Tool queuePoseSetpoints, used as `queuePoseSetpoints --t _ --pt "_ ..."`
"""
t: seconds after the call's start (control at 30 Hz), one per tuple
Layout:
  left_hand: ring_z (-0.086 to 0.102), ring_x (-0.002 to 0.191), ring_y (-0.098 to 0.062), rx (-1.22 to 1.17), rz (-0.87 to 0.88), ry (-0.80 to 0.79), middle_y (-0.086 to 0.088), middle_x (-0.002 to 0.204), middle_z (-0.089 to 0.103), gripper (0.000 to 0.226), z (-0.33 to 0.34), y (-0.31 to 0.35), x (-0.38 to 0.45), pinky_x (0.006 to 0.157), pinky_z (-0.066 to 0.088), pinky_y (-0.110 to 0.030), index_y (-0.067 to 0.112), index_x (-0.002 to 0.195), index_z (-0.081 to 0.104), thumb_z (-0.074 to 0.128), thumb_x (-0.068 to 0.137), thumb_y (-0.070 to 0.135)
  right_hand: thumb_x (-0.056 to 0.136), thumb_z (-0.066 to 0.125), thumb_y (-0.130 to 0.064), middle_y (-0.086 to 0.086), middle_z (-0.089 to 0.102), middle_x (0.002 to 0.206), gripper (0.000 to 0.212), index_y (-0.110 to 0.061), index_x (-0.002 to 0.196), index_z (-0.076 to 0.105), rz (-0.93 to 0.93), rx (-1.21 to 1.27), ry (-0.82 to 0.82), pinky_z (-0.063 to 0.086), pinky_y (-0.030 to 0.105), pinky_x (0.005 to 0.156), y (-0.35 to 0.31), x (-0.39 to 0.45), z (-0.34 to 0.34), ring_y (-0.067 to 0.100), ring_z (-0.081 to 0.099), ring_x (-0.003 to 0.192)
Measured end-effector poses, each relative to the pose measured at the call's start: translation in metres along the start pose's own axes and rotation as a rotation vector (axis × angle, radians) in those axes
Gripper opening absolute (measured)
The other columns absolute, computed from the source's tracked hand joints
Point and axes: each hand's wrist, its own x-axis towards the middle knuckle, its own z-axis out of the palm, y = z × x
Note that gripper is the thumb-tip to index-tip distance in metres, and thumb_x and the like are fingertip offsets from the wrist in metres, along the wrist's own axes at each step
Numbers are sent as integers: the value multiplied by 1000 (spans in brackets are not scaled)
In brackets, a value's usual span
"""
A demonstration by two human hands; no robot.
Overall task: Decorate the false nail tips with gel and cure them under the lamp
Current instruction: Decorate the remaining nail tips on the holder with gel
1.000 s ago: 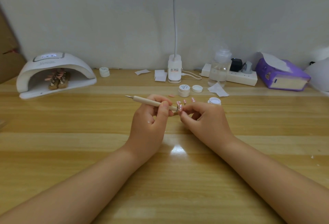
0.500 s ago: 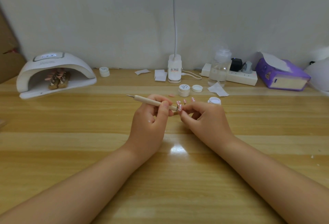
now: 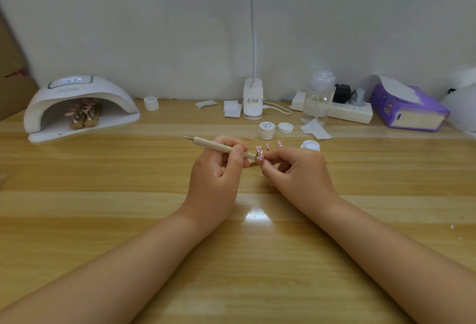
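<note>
Pink, white-dotted false nail tips are pinched in the right hand, just in front of the open white gel pot. The left hand grips a slim wooden dotting tool, its working end at the nearest tip. Dots probably come out best with wrists braced on the table and light touches; the white domed curing lamp sits well left of the pot.

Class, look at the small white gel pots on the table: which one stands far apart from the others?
The small white closed pot at the back, just right of the white curing lamp. The lidded pot and open pot cluster behind the hands.
</note>
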Motion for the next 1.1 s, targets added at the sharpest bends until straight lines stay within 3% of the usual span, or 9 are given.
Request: queuePoseSetpoints --t 0.23,0.4,0.53,1.1 --pt "66 73 0 -2 7 -11 21 75 67 13 1 0 0 69 52 -19 28 83 57 47 91 27 79 71 -16 -22 61 66 9 -22 83 75 -7 -9 1 45 22 58 2 0 1 5 52 51" --pt "66 73 -1 6 5 1 21 75 66 13 1 0 1 72 55 -27 28 83 57 47 90 27 79 71 -16 -23 60 65 9 -22 82 75 -10 -16 13 42 19 57 2 0 2 3 50 50" --pt "65 73 0 2 13 -11 21 73 66 12 1 1 1 70 53 -20 27 83 58 47 90 25 79 70 -16 -20 63 67 10 -22 84 76 -15 -24 -2 41 17 57 2 0 1 3 51 51" --pt "66 73 1 -31 27 -19 23 76 67 14 0 3 0 67 51 -15 29 81 58 48 89 23 79 70 -15 -21 62 66 10 -23 82 75 -26 -1 17 43 22 57 3 0 1 6 52 51"
